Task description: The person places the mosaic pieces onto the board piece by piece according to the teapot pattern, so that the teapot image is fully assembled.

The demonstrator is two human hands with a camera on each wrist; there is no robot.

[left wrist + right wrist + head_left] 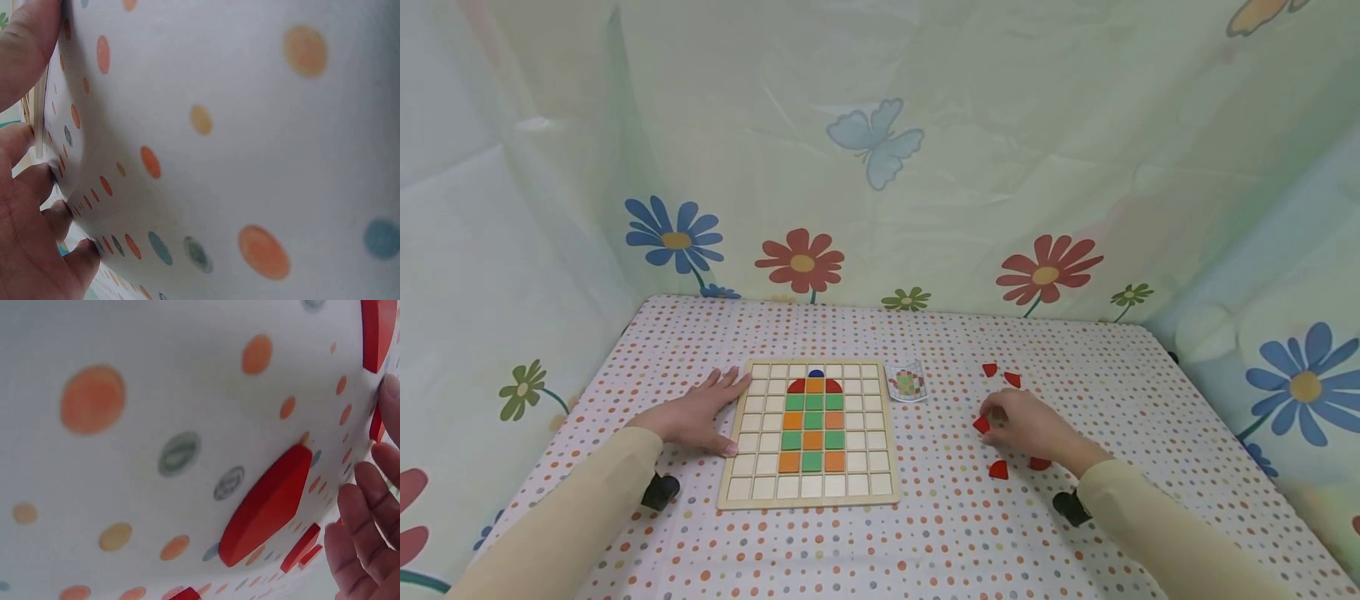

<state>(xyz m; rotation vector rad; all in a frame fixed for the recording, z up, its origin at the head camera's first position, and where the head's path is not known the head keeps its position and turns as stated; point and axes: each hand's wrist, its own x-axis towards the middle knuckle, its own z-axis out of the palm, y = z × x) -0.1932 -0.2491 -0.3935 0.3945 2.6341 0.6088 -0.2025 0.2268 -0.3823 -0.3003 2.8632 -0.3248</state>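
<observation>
A square wooden board [808,502] with a grid of cells lies left of the table's middle. Green and orange square tiles, two red quarter-round pieces and a blue half-round piece form an upright figure in its central cells. My left hand [700,414] is spread at the board's left edge, its thumb and fingertips touching the rim. Over on the right, my right hand [1028,427] pinches a red quarter-round piece [981,424] between thumb and index finger, low over the cloth. Its remaining fingers are loosely bent in the right wrist view.
Several loose red quarter-round pieces [998,470] lie around my right hand. A small picture card [907,382] showing a coloured pattern sits against the board's upper right edge. The table has a dotted cloth [820,554], and a flowered curtain [910,225] hangs behind it.
</observation>
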